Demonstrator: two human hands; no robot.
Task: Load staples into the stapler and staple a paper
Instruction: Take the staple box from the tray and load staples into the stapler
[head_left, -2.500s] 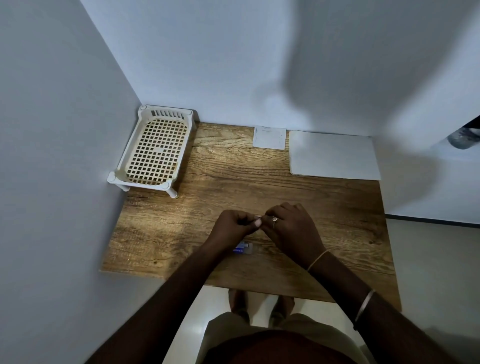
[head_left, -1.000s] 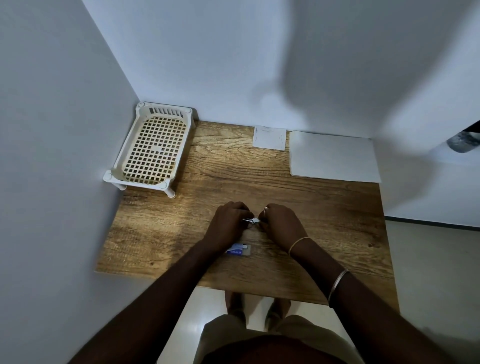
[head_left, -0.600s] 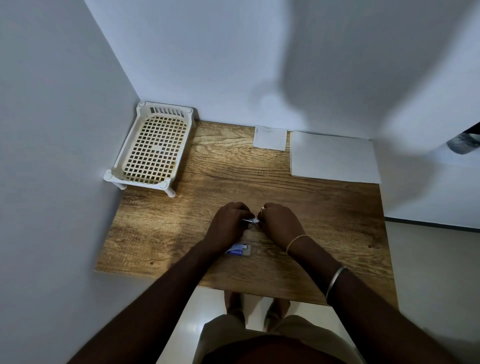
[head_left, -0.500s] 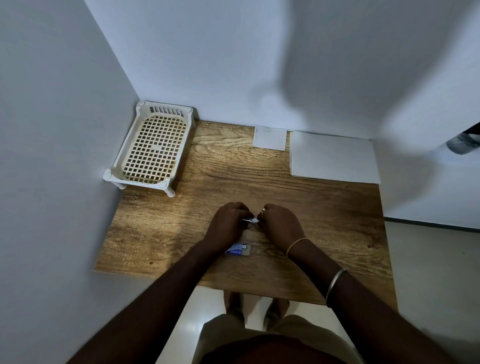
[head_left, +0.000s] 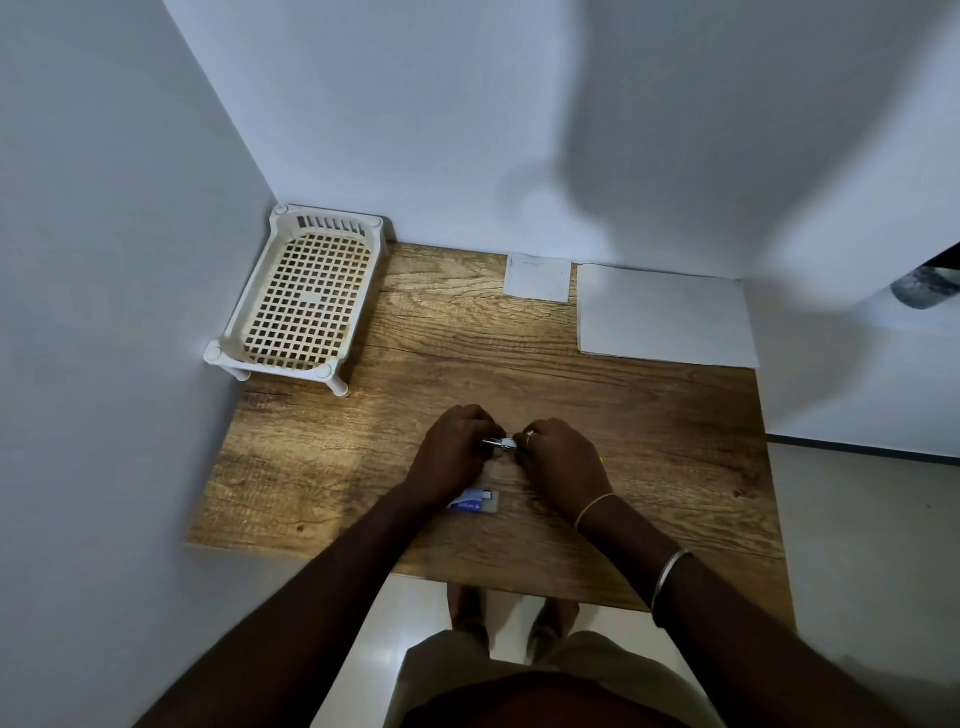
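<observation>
stapler (head_left: 497, 442) mostly hidden between hands, staple box (head_left: 475, 502) lettering unreadable

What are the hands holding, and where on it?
A small shiny metal item, likely the stapler, pinched between left hand and right hand, one at each end; most of it is hidden.

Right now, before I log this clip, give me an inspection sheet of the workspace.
Surface: wooden table, in a corner between grey walls.
Job's things: small metal stapler between both hands; staple box near the front edge; large paper and small paper at the back.
Clutter: white lattice tray, back left, nothing in it.
Grippers: left hand and right hand closed on the stapler.
Cables: nothing seen.
Surroundings: pale floor; feet under the table.
</observation>
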